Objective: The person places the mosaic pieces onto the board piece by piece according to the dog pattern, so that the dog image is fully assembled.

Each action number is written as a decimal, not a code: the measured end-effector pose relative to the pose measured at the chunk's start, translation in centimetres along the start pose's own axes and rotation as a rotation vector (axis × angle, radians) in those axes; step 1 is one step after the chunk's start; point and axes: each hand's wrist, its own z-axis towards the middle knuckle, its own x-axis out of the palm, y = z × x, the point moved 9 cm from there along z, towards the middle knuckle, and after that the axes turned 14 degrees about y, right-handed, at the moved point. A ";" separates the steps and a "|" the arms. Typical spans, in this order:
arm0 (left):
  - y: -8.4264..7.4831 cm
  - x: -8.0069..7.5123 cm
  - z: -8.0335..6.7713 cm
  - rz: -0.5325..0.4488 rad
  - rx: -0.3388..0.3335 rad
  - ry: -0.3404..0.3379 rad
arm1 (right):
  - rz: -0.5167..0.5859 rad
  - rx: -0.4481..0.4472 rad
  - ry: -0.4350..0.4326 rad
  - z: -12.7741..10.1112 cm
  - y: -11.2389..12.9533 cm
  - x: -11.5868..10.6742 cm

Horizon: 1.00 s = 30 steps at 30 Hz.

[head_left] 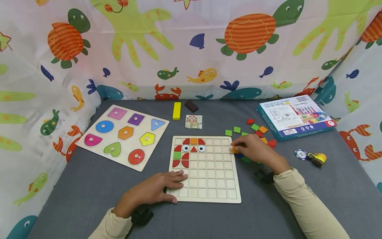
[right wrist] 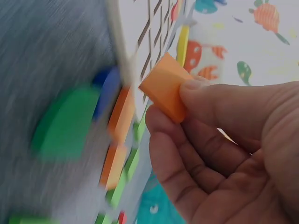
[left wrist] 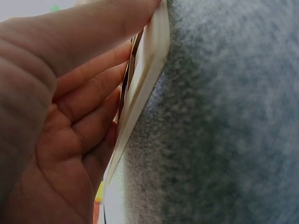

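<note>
A wooden grid board [head_left: 209, 186] lies on the grey table, with red, orange and green tiles and two eye tiles filling its top left cells. My left hand [head_left: 158, 189] rests flat on the board's near left corner, fingers straight; in the left wrist view those fingers [left wrist: 88, 93] lie against the board's edge [left wrist: 140, 93]. My right hand [head_left: 250, 147] sits at the board's right edge and pinches an orange square tile [right wrist: 166, 91] between thumb and fingers. A pile of loose coloured tiles [head_left: 253, 131] lies just beyond that hand.
A shape puzzle board [head_left: 122, 134] with knobbed pieces lies at the left. A yellow block [head_left: 176, 110], a dark block [head_left: 191, 106] and a pattern card [head_left: 193, 121] sit behind the grid. The game box [head_left: 295, 116], a chip [head_left: 300, 154] and a yellow toy [head_left: 317, 159] are at the right.
</note>
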 end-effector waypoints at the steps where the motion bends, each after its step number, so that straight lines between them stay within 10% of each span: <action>1: 0.0 0.0 0.0 0.002 -0.001 0.001 | 0.009 -0.014 0.002 0.3 0.4 0.1; 30: 0.0 -0.2 0.1 -0.004 0.038 -0.019 | 0.013 -0.304 0.190 7.5 10.7 7.5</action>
